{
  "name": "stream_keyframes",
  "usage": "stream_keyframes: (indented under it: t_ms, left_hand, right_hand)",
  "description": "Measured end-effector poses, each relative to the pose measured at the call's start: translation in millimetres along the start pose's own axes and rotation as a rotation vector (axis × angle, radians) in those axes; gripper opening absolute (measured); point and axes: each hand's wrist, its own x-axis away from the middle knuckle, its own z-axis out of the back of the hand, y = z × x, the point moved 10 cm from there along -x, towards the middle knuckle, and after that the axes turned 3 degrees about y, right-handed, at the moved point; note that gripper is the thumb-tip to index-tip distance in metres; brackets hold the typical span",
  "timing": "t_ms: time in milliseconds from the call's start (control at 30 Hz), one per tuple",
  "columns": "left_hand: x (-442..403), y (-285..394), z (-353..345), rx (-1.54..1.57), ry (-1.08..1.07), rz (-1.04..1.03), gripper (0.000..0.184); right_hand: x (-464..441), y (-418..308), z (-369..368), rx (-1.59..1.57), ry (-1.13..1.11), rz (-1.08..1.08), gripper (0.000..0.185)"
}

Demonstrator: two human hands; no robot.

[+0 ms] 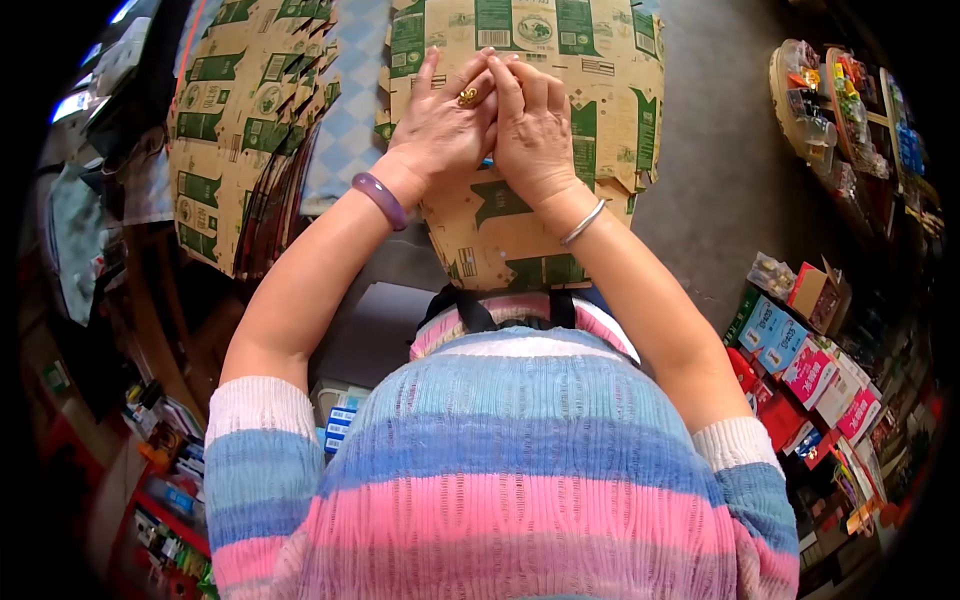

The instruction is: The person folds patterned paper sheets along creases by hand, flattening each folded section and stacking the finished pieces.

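My left hand (440, 125) and my right hand (536, 135) meet over a printed brown-and-green cardboard sheet (615, 95), their fingertips together near its upper middle. On the left hand one finger stands out apart, while the others, one with a gold ring (467, 96), bend in toward the right hand. The right hand's fingers are bent and held close. A small bit of blue (487, 161) shows between the hands; what they pinch, if anything, is hidden. A lower cardboard panel (500, 235) reaches toward my lap.
A stack of similar printed cardboard sheets (240, 130) lies to the left on a blue-and-white checked cloth (345, 110). Packets fill round racks (800, 100) at the far right. Colourful boxes (790, 345) stand lower right, and more goods (170, 500) lower left.
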Motion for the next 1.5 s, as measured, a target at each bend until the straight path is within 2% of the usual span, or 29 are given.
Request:
stream_keyframes:
  t_ms: [133, 367, 467, 567, 667, 700, 800, 900, 933, 967, 1000, 1033, 1067, 1133, 1200, 1233, 1333, 1367, 1467, 1500]
  left_hand:
    - [-3, -14, 5, 0.101, 0.128, 0.081, 0.048]
    - [-4, -5, 3, -0.120, 0.035, 0.104, 0.055]
    - [-2, -6, 8, -0.002, 0.106, 0.106, 0.054]
    - [6, -11, 28, 0.209, 0.232, 0.070, 0.044]
    - [34, -17, 56, 0.308, 0.184, 0.023, 0.033]
    - [45, -16, 65, 0.280, 0.254, -0.013, 0.021]
    - [60, -37, 44, 0.390, 0.112, 0.097, 0.012]
    - [56, -37, 48, 0.374, 0.113, 0.100, 0.005]
    - [55, -39, 51, 0.370, 0.115, 0.108, 0.005]
    - [52, -38, 62, 0.380, 0.120, 0.123, 0.003]
    - [48, -38, 75, 0.376, 0.153, 0.116, 0.003]
    - [45, -37, 86, 0.372, 0.184, 0.111, 0.003]
    - [42, -34, 97, 0.374, 0.210, 0.097, 0.003]
    - [35, -25, 114, 0.370, 0.224, 0.086, 0.004]
    - [27, -8, 125, 0.380, 0.222, 0.041, 0.005]
    - [23, 5, 128, 0.395, 0.197, 0.017, 0.006]
    - [10, 40, 139, 0.361, 0.188, -0.004, 0.007]
    - [6, 48, 140, 0.310, 0.145, -0.013, 0.016]
    - [10, 62, 173, 0.413, 0.475, 0.032, 0.030]
    - [13, 62, 179, 0.449, 0.524, 0.044, 0.045]
  right_hand:
    - [-5, 1, -1, 0.069, -0.020, 0.022, 0.064]
    - [-6, -3, -8, 0.126, -0.085, 0.012, 0.056]
    - [-7, -4, -5, 0.118, -0.063, 0.022, 0.055]
    - [-6, -1, -3, 0.064, -0.063, 0.002, 0.054]
    - [-5, 3, 0, -0.006, -0.013, -0.007, 0.054]
    - [-4, 9, -7, -0.071, -0.085, -0.070, 0.056]
    - [-5, 3, 6, -0.083, 0.028, 0.019, 0.047]
    - [1, 1, 45, -0.417, 0.136, -0.062, 0.036]
    - [10, 0, 55, -0.603, 0.106, -0.145, 0.021]
    - [32, 7, 36, -0.878, -0.156, -0.400, 0.019]
    - [57, -5, 27, -1.126, -0.421, -0.628, 0.027]
    - [86, -12, 12, -1.264, -0.665, -0.707, 0.030]
    - [117, -11, 8, -1.308, -0.774, -0.997, 0.032]
    - [127, 0, 2, -1.633, -0.431, -1.223, 0.037]
    - [103, 12, 9, -1.942, -0.005, -1.106, 0.043]
    - [87, 10, 21, -2.016, 0.120, -1.075, 0.039]
    - [79, 27, 30, -2.011, 0.343, -1.102, 0.032]
    - [75, 34, 35, -2.005, 0.383, -1.090, 0.029]
    - [69, 65, 59, -1.981, 0.485, -1.061, 0.021]
    - [69, 83, 64, -1.989, 0.522, -1.072, 0.017]
